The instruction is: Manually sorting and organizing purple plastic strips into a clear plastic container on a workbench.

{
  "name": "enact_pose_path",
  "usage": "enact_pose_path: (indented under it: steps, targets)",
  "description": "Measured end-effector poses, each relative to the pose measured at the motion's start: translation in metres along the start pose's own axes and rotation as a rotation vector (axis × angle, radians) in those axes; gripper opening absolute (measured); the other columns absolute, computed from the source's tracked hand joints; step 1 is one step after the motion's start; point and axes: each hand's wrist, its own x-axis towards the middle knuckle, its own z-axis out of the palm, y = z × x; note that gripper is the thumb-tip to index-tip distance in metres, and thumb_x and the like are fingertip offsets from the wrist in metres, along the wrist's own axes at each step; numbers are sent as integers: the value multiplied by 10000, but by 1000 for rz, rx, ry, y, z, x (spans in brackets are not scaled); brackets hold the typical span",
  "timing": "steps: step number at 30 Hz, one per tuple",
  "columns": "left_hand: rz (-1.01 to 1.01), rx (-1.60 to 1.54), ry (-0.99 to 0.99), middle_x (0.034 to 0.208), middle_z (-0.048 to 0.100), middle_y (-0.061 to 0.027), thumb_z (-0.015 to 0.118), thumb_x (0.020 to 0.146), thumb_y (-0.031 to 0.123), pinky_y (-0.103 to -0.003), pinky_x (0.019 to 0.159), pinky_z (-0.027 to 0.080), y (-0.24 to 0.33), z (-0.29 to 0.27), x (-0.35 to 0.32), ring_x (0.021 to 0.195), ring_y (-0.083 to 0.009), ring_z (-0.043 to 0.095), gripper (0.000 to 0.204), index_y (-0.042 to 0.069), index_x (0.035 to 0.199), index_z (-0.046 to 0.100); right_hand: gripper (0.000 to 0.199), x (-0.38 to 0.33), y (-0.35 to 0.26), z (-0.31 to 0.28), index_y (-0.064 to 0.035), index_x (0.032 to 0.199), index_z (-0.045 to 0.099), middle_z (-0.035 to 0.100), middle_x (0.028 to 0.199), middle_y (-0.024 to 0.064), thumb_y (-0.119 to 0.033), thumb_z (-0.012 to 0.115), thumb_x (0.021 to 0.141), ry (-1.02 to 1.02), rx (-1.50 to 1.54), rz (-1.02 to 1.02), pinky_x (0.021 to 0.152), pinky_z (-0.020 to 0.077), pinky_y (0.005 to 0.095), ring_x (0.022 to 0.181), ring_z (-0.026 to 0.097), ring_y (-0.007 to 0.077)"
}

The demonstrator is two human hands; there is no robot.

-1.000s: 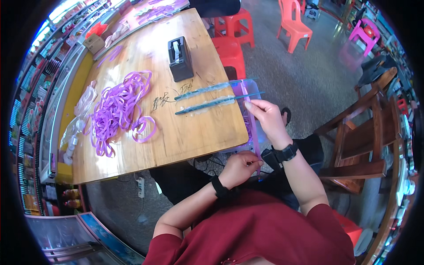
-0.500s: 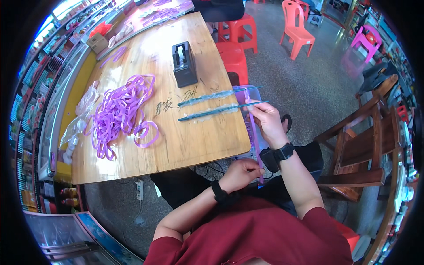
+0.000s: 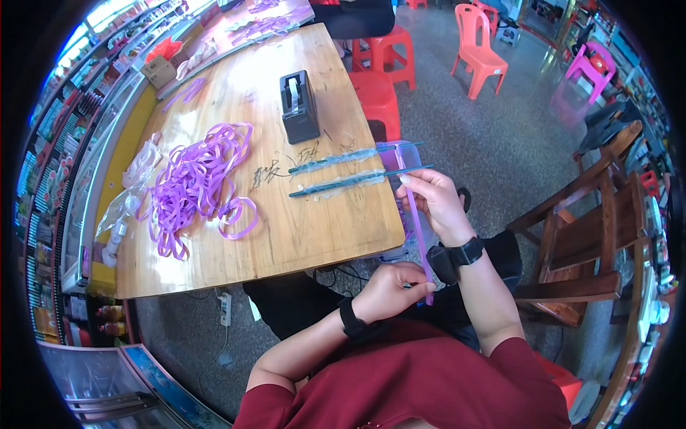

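One long purple plastic strip (image 3: 416, 222) is being held stretched between the two hands, just off the near right corner of the wooden table (image 3: 314, 229). The right hand (image 3: 437, 202) is closing its fingers on the upper end of this strip, near the table edge. The left hand (image 3: 389, 289) is pinching the lower end, above the person's lap.

On the table two teal sticks wrapped in clear film (image 3: 350, 170) are lying side by side, their right tips reaching over the edge. One black tape dispenser (image 3: 300, 107) is standing behind them. To the left one loose heap of purple plastic strips (image 3: 193, 187) is lying; they are too tangled to count. A clear plastic bag (image 3: 132, 187) is lying at the left edge, and its contents are hard to make out.

A clear plastic box (image 3: 409, 214) is showing behind the held strip, partly hidden by the hands. Three red plastic stools (image 3: 382, 79) are standing by the far side, one cut off.
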Motion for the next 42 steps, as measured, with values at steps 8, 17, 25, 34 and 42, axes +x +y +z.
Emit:
enact_pose_path:
  steps: [8,17,25,34,42]
  targets:
    - [-24,40,-11,858,704,-83,706,906,171,-313,731,529,32,-5,-5,796,-212,673,146,32,878,742,182,-5,-8,3,-36,989,674,697,781,51,-203,697,919,0,-43,23,596,486,204,662,635,88]
    - [84,36,-80,881,713,-93,723,890,152,-311,751,541,54,-6,-11,815,-210,686,109,46,886,748,195,-7,-17,3,-35,975,665,684,753,42,-213,705,908,41,-204,-19,558,491,211,614,615,84]
    - [270,181,-149,894,724,-100,764,845,144,-349,773,563,82,-11,-21,856,-253,694,132,56,943,757,208,-16,-26,13,-30,951,680,680,729,35,-235,696,913,47,-278,-33,557,456,195,620,610,77]
    - [253,191,-130,919,734,-97,760,845,128,-337,785,564,97,-20,-27,877,-247,700,135,51,957,758,185,-42,-11,-6,-47,1061,697,618,718,-8,-96,707,883,47,-410,-404,564,452,242,628,560,93]
    - [305,73,-101,993,737,-113,734,852,45,-325,832,560,129,-41,-8,935,-228,710,147,17,996,747,343,-76,-59,2,-72,998,747,621,673,10,-75,831,666,-316,-994,-1202,508,394,318,560,515,191]
